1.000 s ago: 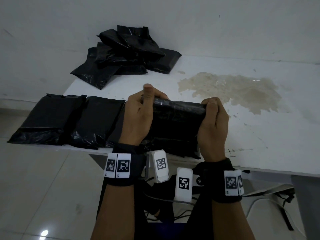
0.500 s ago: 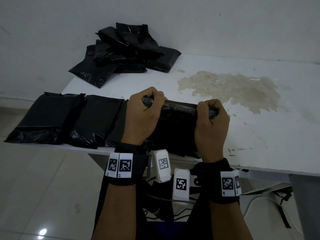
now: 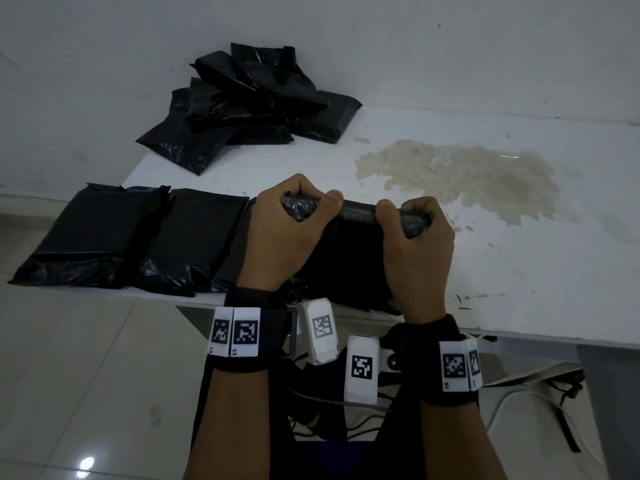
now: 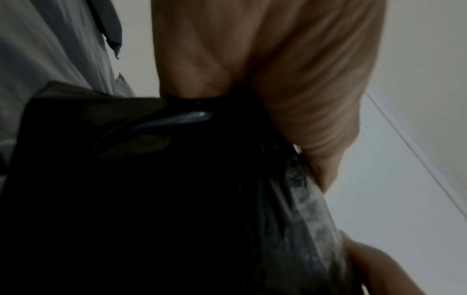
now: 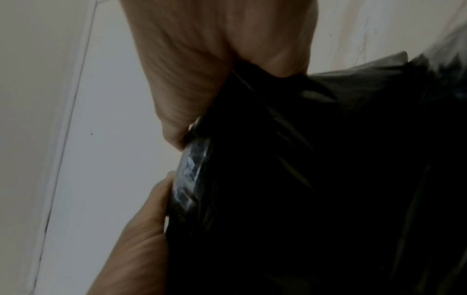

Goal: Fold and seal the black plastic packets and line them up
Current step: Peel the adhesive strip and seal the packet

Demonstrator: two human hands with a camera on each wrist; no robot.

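Two hands: both curl round the rolled top edge of one black packet [image 3: 349,261] at the near edge of the white table [image 3: 519,271].
Left hand [image 3: 287,233]: fingers wrap over the far side of the roll and the thumb presses on top, pinching the packet's left end; the left wrist view shows the palm [image 4: 290,79] tight against the glossy plastic [image 4: 177,199].
Right hand [image 3: 419,251]: fingers curl over the right end of the same roll, thumb on top, nothing loose between them; the right wrist view shows the palm [image 5: 215,59] clamped on the dark plastic [image 5: 328,179].
Held packet: lies on the table between the wrists, its rolled edge away from the person.
Lined-up packets [image 3: 138,237]: flat, side by side along the table's near left edge, the nearest one touching the held packet's left side.
Loose pile [image 3: 249,105]: more black packets heaped at the far left corner against the wall, well apart from the hands.
Stain [image 3: 460,174]: a brownish patch on the table top, beyond and right of the right hand.
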